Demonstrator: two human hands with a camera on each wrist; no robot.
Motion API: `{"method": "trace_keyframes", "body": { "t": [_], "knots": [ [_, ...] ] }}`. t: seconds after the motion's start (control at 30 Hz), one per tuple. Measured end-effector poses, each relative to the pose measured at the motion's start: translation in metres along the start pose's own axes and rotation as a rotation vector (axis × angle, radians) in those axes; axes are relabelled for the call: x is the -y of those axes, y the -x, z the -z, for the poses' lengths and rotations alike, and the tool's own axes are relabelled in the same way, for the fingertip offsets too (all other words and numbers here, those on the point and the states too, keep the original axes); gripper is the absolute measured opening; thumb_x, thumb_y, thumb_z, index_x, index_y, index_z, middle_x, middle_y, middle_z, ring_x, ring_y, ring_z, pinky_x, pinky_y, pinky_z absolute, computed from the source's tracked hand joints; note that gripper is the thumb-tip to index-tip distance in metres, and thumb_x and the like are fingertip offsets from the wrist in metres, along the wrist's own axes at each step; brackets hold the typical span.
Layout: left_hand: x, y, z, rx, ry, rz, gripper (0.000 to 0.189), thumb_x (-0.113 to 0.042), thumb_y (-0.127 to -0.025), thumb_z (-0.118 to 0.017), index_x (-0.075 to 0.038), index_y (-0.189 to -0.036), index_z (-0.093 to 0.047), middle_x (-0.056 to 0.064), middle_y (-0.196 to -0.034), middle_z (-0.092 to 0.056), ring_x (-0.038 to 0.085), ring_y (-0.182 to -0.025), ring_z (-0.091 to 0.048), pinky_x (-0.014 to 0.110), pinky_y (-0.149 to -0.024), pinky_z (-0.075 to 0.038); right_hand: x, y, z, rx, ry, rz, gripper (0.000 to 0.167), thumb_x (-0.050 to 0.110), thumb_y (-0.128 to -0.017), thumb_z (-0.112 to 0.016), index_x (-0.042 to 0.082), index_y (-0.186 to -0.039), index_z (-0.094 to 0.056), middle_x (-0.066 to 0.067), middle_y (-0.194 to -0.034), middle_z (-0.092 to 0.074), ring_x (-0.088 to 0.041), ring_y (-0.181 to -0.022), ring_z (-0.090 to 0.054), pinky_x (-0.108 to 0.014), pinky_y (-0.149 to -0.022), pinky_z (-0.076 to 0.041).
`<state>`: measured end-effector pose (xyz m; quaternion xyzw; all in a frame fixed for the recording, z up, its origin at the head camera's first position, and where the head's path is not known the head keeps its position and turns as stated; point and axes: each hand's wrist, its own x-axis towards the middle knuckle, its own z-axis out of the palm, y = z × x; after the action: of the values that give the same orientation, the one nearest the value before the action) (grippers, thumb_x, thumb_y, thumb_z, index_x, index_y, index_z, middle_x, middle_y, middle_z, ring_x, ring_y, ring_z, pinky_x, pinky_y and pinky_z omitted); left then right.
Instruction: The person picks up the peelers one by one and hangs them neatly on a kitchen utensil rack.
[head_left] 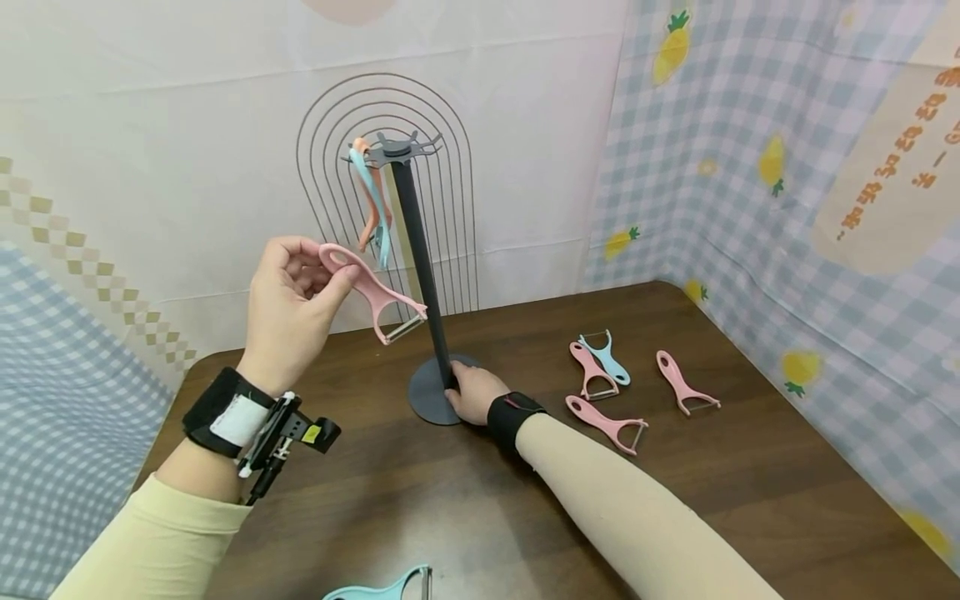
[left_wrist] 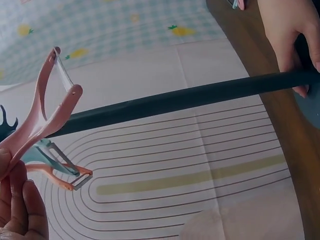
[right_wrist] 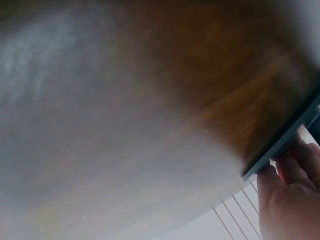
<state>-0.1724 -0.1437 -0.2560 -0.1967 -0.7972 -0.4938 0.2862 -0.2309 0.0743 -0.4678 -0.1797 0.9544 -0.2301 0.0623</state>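
Observation:
My left hand pinches a pink peeler by its handle between thumb and fingers, its blade end pointing right and down in front of the post. Behind it rises a dark grey stand with a ring of hooks on top. A light blue peeler and an orange peeler hang together from a left hook. Low on the post, just above the round base, my right hand grips the stand. The right wrist view shows its fingers at the base's edge.
Right of the stand lie a light blue peeler and several pink peelers, one pink peeler farther right. Another light blue peeler lies at the near edge of view. Cloth curtains stand behind the brown table.

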Motion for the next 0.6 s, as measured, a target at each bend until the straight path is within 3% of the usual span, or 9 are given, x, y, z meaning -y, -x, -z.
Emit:
{"method": "trace_keyframes", "body": {
  "t": [0.6],
  "knots": [
    [-0.0040, -0.0077, 0.0017, -0.062, 0.021, -0.047, 0.025, -0.009, -0.092, -0.067, 0.000, -0.108, -0.050, 0.006, -0.090, -0.064, 0.013, -0.071, -0.059, 0.019, -0.058, -0.042, 0.0018, -0.0007, 0.0030, 0.024, 0.039, -0.001, 0.054, 0.031, -0.099, -0.055, 0.008, -0.146, -0.040, -0.011, -0.127, -0.061, -0.026, -0.116, -0.058, -0.039, -0.097, -0.045]
  ]
}}
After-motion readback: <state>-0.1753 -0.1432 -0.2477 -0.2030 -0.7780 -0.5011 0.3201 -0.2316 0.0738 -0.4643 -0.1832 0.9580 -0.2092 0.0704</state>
